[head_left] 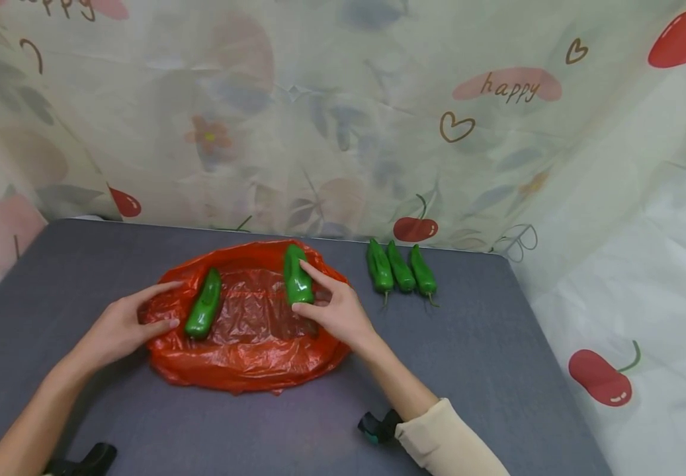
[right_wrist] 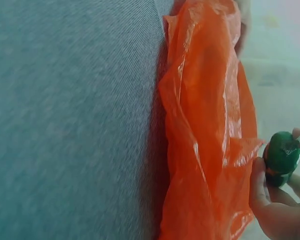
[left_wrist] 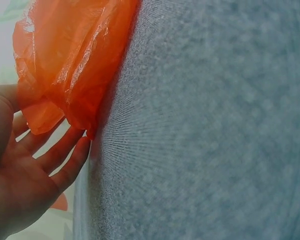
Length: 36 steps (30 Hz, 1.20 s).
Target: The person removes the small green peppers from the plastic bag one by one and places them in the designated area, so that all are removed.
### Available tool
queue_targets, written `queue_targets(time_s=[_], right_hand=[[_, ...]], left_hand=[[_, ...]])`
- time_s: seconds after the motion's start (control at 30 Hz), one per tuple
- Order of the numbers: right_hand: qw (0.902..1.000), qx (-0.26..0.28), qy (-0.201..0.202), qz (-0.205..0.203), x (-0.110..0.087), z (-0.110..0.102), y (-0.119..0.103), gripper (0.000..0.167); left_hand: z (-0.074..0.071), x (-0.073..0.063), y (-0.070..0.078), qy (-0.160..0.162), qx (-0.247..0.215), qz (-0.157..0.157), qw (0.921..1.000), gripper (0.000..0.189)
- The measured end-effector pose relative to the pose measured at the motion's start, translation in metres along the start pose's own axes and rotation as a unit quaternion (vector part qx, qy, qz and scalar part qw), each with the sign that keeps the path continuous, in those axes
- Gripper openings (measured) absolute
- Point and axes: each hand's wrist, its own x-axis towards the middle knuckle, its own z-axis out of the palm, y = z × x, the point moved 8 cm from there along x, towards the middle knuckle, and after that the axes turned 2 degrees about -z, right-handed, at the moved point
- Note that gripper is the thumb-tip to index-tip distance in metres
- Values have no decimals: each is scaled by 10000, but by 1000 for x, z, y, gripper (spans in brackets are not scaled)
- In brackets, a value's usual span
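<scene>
A red plastic bag (head_left: 241, 367) lies spread open on the table, its rim rolled outward. One green pepper (head_left: 204, 305) rests inside at its left. My right hand (head_left: 339, 311) pinches another green pepper (head_left: 298, 277) between thumb and fingers over the bag's right part; the right wrist view has this pepper (right_wrist: 282, 154) end-on, above the bag's side. At the left rim, my left hand (head_left: 125, 324) touches the bag with thumb and index finger extended. In the left wrist view its fingers (left_wrist: 60, 150) are loosely spread against the bag's outer side (left_wrist: 80, 65).
Three green peppers (head_left: 401, 268) lie side by side near the back edge, right of the bag. The grey table (head_left: 468, 370) ends at a patterned curtain (head_left: 319, 132) along the back, and more curtain hangs at both sides.
</scene>
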Motion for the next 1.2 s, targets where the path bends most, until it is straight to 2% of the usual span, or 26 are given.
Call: queue_targets(time_s=[0.23,0.9,1.2], right_hand=[[9998,149,66,108,-12,-14,1,73],[9993,62,366,102,-40,-54,16,70],[9981,-44,549,281,-52,-68,23,71]], left_hand=[[-1,-1,1,30,10,61,10000,67],[0,3,0,-15,37,18,10000,68],[0,2,-1,34,49,21,10000,69]])
